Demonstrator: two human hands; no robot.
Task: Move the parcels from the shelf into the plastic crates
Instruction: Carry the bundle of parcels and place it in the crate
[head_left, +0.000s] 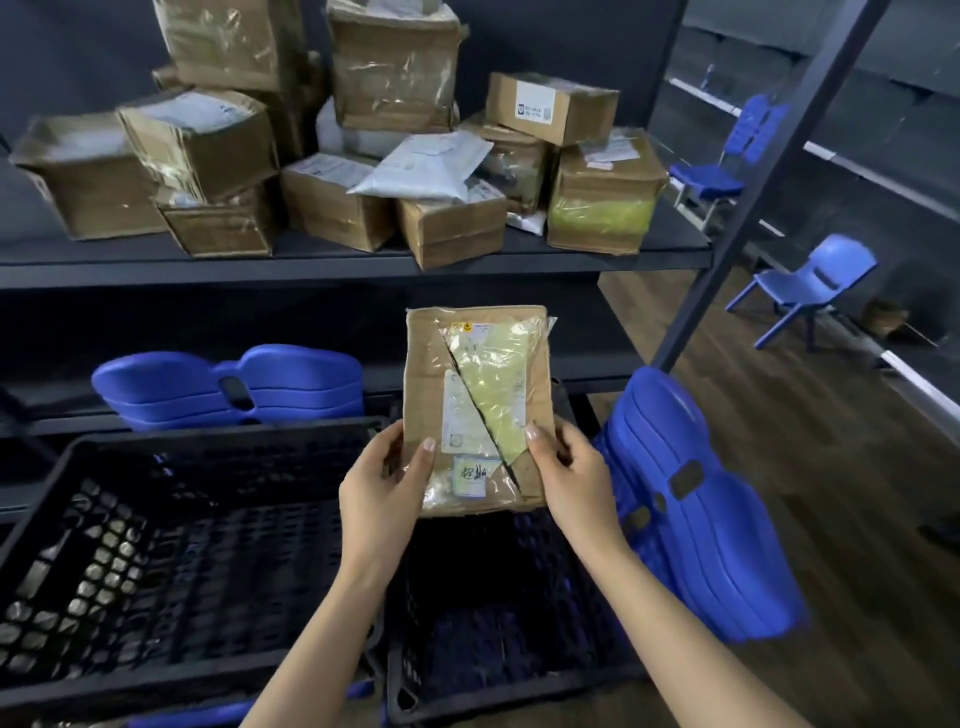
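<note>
Cardboard parcel (475, 405) — flat, wrapped in clear tape with a yellowish strip — is held upright over the right-hand black plastic crate (493, 613). The left hand (382, 488) grips its lower left edge with the thumb on the front; the right hand (571, 478) grips the lower right edge likewise. A white shipping label runs down its face, with print too small to read; a smaller label below carries dark handwriting, not legible. A second crate (223, 441) sits just left. More parcels are piled on the shelf (311, 267) behind — one box (550, 106) bears a white label with a blue logo, its text blurred.
</note>
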